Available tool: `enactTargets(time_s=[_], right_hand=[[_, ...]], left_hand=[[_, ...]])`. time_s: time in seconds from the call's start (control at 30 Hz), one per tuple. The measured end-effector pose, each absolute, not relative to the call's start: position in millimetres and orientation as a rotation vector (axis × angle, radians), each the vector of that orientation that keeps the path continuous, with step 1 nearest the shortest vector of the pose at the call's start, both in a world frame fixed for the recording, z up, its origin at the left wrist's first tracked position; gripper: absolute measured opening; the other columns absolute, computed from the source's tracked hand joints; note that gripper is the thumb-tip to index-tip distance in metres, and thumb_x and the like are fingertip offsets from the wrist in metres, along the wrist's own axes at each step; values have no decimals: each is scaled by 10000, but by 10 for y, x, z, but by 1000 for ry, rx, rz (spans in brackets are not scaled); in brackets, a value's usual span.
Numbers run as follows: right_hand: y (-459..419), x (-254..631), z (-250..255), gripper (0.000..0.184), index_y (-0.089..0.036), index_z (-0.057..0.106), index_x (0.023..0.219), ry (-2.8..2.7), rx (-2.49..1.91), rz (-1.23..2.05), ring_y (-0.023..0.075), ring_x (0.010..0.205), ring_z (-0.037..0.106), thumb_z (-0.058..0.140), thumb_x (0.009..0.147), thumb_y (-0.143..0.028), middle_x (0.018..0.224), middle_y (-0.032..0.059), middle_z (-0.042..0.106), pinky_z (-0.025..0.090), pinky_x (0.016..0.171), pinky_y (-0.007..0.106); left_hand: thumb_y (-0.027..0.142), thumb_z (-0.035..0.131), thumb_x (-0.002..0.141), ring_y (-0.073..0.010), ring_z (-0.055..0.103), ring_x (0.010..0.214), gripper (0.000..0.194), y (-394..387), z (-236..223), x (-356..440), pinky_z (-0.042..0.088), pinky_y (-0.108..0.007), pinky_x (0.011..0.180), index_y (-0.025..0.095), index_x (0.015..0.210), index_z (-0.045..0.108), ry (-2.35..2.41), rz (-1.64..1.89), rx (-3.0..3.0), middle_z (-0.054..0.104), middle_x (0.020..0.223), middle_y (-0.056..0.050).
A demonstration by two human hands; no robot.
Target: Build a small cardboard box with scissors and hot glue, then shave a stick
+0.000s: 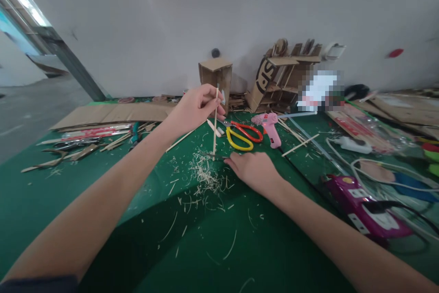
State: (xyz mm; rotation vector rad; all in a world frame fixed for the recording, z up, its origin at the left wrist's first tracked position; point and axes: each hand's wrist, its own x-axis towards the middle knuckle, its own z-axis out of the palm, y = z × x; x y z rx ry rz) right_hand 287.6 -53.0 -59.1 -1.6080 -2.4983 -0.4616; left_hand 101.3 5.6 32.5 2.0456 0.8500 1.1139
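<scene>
My left hand point(199, 104) pinches the upper part of a thin wooden stick point(215, 135), which stands nearly upright with its lower end close to the green tabletop. From the right, my right hand point(255, 172) is closed on a thin dark blade point(218, 157) that lies across the stick near its bottom end. Any handle of the blade is hidden by the fingers. Pale curled wood shavings point(206, 178) are heaped just below and scattered toward me. Just beyond my right hand lie scissors point(240, 146) with one yellow and one red handle loop.
A pink glue gun point(269, 126) lies right of the scissors. A purple power strip point(366, 210) with cables sits at the right. Cardboard boxes point(214, 73) stand against the wall. Sticks, tools and a cardboard strip point(113, 116) lie at the left.
</scene>
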Motion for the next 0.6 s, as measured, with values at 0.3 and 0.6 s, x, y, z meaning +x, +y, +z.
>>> enactTargets(time_s=[0.3, 0.6], right_hand=[[-516, 2874, -541, 475, -165, 629, 907, -2379, -1667, -546, 124, 436, 471, 244, 992, -429, 550, 38, 579, 121, 481, 271], [-481, 2909, -508, 489, -172, 631, 931, -2292, -1653, -566, 126, 433, 473, 228, 994, -441, 568, 37, 606, 127, 473, 271]], left_hand=[[168, 508, 912, -117, 676, 719, 85, -18, 389, 1065, 573, -266, 716, 163, 827, 502, 871, 1102, 2017, 656, 756, -28], [219, 508, 915, -141, 692, 711, 88, -3, 368, 1033, 567, -271, 675, 170, 845, 527, 873, 1081, 2059, 669, 766, -46]])
